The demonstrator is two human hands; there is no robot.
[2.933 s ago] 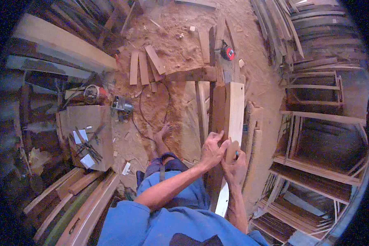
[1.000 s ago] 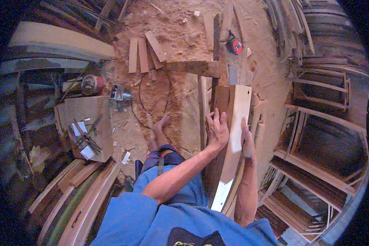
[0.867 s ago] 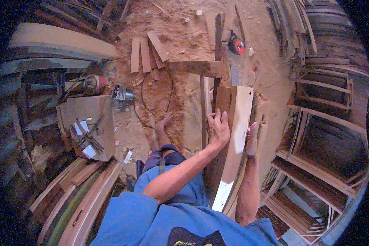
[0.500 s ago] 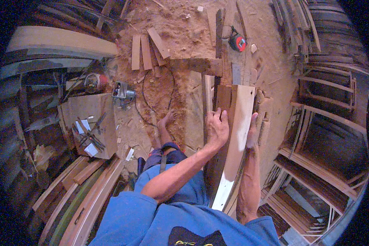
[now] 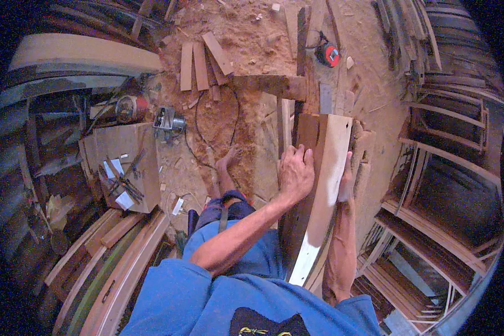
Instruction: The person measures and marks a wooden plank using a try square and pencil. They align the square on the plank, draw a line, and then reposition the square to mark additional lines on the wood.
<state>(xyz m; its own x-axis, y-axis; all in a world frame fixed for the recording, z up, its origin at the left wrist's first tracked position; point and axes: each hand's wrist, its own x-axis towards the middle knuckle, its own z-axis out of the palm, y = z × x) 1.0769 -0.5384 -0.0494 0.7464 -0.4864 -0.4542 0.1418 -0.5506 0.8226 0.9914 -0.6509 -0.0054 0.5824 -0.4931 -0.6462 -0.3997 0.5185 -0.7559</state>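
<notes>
A bundle of long boards, a brown board [image 5: 308,140] with a pale plank [image 5: 334,151] on its right, runs away from my body. Bright light falls on the near end of the plank. On the brown board's upper left lies my left hand [image 5: 297,172], open, its fingers extended forward and lightly bent. My right hand [image 5: 346,182] rests flat along the plank's right side, fingers stretched out and pointing away; its palm side is hidden. Neither hand wraps around the wood.
Crossing beyond the bundle is a dark wooden beam [image 5: 271,85]. A red and black tape measure [image 5: 327,55] lies farther off. Short wooden slats [image 5: 200,66] and a power tool [image 5: 168,121] with a cord are at left. Wooden frames [image 5: 442,162] stand at right.
My left hand's fingers have straightened and lie closer together on the brown board. The far end of the boards sits slightly farther right in view. My right hand keeps its place against the plank.
</notes>
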